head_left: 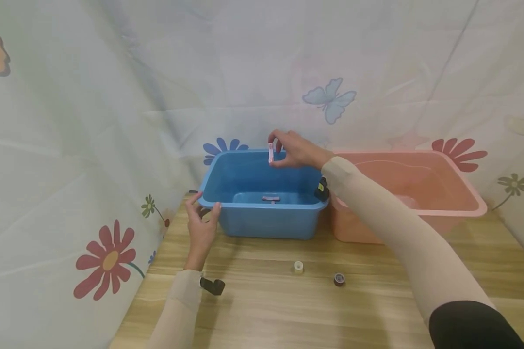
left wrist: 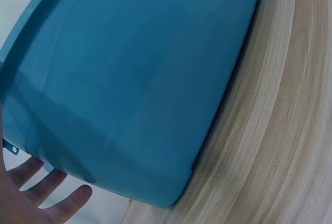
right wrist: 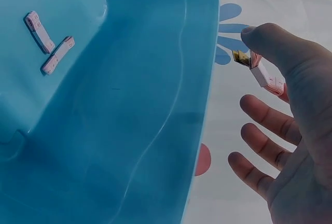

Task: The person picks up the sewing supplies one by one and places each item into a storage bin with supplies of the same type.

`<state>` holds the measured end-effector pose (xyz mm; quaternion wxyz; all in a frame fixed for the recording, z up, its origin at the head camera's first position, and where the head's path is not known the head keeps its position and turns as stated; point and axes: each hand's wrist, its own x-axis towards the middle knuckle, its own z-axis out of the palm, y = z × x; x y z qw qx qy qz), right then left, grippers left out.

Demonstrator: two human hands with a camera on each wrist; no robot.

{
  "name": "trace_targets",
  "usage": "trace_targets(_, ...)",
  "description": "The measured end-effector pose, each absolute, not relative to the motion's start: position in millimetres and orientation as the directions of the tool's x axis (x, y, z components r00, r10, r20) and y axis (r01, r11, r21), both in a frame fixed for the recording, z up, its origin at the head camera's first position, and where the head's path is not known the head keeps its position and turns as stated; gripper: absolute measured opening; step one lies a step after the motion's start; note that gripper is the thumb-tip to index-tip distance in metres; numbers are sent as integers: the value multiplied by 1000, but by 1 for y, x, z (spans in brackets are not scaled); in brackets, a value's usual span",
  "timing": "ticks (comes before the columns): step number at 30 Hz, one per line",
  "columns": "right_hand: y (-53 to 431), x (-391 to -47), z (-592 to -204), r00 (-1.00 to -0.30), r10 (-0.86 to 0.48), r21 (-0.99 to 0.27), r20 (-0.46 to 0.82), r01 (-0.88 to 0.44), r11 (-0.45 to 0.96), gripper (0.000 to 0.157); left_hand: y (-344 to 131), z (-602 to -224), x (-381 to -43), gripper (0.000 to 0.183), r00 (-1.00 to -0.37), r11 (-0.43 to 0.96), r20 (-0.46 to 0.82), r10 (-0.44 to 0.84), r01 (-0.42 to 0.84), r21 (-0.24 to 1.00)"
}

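Note:
My right hand [head_left: 296,149] pinches a folded tape measure [head_left: 270,153] between thumb and finger, above the back of the blue tub [head_left: 268,220]. In the right wrist view the tape measure [right wrist: 267,78] is white and pink with a brassy metal end, and my other fingers are spread loosely. Two similar folded tape measures [right wrist: 40,31] lie on the tub's floor. My left hand [head_left: 202,233] grips the tub's front left corner, thumb at the front rim. From the left wrist, several fingers [left wrist: 67,206] show by the tub's side; the grip at the rim is partly hidden.
A pink tub [head_left: 441,213] stands right beside the blue one. In front, on the wood-patterned table [head_left: 262,310], are a small cream roll [head_left: 298,267] and a small dark roll [head_left: 339,279]. A printed cloth [head_left: 244,87] hangs behind and at the sides.

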<state>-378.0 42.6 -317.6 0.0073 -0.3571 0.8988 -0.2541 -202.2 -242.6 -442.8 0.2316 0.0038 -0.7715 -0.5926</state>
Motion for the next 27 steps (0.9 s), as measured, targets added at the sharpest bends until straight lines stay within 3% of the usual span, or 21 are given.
trace_targets(27,35,-390,-330,-723,-670,-445,165,-661,604,66,-242,-439,-200,68,-901,314,350,-258,265,912)
